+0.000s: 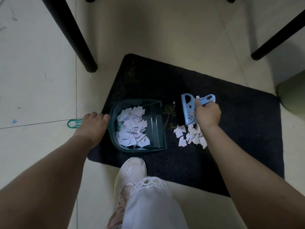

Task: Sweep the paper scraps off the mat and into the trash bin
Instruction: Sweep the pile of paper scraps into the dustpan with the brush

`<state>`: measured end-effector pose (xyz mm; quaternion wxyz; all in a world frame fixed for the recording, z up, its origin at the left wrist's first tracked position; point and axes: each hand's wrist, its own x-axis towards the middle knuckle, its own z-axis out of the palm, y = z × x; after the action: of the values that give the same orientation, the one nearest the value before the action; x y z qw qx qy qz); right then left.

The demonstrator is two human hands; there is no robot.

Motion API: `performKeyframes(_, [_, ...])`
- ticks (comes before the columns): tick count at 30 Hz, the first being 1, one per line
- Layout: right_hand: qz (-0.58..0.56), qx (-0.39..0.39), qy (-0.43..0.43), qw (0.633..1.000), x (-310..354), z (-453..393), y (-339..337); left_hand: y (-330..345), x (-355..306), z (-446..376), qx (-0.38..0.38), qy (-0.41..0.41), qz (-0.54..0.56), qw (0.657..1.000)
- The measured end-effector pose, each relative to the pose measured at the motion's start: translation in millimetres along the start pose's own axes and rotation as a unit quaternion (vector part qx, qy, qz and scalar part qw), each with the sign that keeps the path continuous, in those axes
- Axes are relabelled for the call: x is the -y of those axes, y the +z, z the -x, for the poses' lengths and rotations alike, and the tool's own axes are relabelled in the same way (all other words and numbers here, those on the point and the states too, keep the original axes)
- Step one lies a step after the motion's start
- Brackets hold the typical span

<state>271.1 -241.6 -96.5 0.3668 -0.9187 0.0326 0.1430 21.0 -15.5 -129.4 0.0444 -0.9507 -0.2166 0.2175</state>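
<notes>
A person crouches over a dark mat (231, 129) laid on a pale tiled floor (41, 71). The left hand (92, 126) is wrapped tight around the handle of a green dustpan (156, 129), fingers curled over the neck where the handle meets the pan; the looped end of the handle sticks out to the left of the knuckles. The pan sits flat on the left part of the mat with its open lip facing right. Inside it lies a heap of torn white paper scraps (132, 129), piled toward the back wall, close to the gripping hand.

The right hand (207, 113) is closed around the handle of a light blue hand brush (188, 109), whose dark bristles press down onto the mat just right of the pan's lip. A second cluster of loose scraps (189, 136) lies on the mat directly below the brush and beside the wrist, apart from the pan, and a few bits show near the brush handle.

A white shoe (132, 171) rests with its toe on the mat's near edge. Two dark furniture legs (74, 35) stand on the tiles beyond.
</notes>
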Motion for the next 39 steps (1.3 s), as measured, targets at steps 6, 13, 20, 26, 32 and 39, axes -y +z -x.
performKeyframes(6, [0.002, 0.081, 0.067, 0.994, -42.5, 24.2, 5.7, -2.0, -3.3, 2.4, 0.013, -0.017, 0.001, 1.000])
performKeyframes(13, [0.000, 0.021, 0.022, 1.000, -39.9, 4.9, -16.6, -7.3, -17.9, -2.9, 0.011, -0.002, 0.008, 1.000])
performKeyframes(20, [-0.039, -0.064, -0.024, 0.997, -25.9, -25.1, -40.3, -23.2, -41.8, -19.7, 0.012, 0.012, -0.016, 1.000])
performKeyframes(26, [0.158, -0.150, -0.100, 0.971, -30.3, -36.7, -56.5, -32.3, -58.1, -26.8, 0.004, 0.008, -0.034, 0.999])
performKeyframes(32, [0.234, -0.096, -0.053, 0.966, -38.8, -45.4, -52.8, -37.6, -70.5, -32.7, 0.004, 0.010, -0.034, 0.999])
performKeyframes(39, [0.203, -0.048, -0.079, 0.975, -27.1, -17.9, -15.3, -39.2, -74.6, -34.3, 0.001, 0.010, -0.038, 0.999])
